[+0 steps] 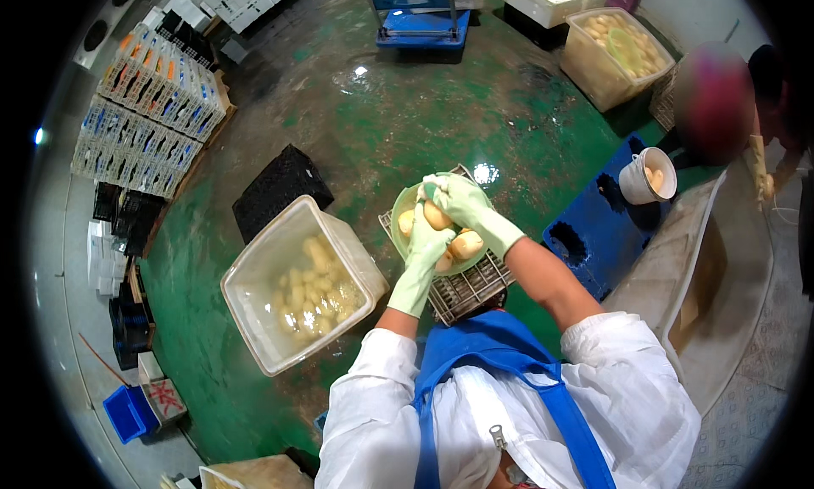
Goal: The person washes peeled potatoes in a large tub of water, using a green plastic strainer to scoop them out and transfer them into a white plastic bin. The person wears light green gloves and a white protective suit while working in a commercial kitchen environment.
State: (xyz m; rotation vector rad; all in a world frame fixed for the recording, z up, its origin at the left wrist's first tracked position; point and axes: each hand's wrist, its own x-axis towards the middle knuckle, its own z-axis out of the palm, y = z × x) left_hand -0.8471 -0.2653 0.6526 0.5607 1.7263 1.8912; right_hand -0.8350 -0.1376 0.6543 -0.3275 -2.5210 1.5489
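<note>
In a pale green rubber glove, my left hand (425, 240) grips a pale yellow root piece (437, 216), probably lotus root. My right hand (459, 200), gloved alike, bends over the top end of that piece. A small darker green pad (430, 189), perhaps a scouring pad, shows under its fingers. Both hands are over a light green plastic basin (399, 206) that holds several more pieces, among them a thick root piece (467, 244) at its right side. Under the basin is a grey plastic crate (467, 295). My palms and the hidden ends of the held piece cannot be seen.
To the left stands a white tub (235, 298) of water and pale roots, with a black crate (283, 193) behind it. On the right are a blue pallet (559, 254), a white bucket (629, 181), a long trough (674, 273) and another person (715, 104). The green floor (356, 133) is wet.
</note>
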